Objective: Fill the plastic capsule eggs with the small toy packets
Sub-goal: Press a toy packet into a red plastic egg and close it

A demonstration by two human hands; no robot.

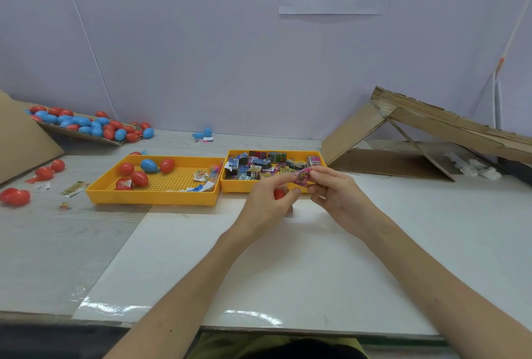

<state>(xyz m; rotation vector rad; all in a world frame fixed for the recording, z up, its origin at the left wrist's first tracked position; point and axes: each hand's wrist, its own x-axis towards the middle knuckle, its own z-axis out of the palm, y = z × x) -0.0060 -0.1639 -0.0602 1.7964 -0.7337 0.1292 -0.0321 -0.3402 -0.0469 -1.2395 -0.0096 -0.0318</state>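
A red capsule egg [278,194] is held in the left hand [269,200], with the fingers curled around it, so only a bit of red can be seen. A small pink toy packet [301,177] is pinched by the right hand [331,188] at one end and touched by the left fingertips at the other. Both hands are close together, just in front of the yellow tray of toy packets [273,185]. Whether the egg is open or closed cannot be told, because it is hidden by the fingers.

The packet looks long next to the little egg. If it is pushed in without being folded or rolled small, a corner could be left sticking out, and then the two halves could not be snapped shut. If it is pushed too hard, the wrapper could be torn.

The egg is smooth and round. If the grip is loosened while the packet is being worked in, the egg could be dropped and could roll away across the white table [259,258].

More eggs are kept in the other yellow tray [152,197] to the left and in a pile of red and blue eggs [89,125] on a cardboard sheet at the far left. Some eggs are already lying loose on the table there, so a rolling egg could be mixed up with them.
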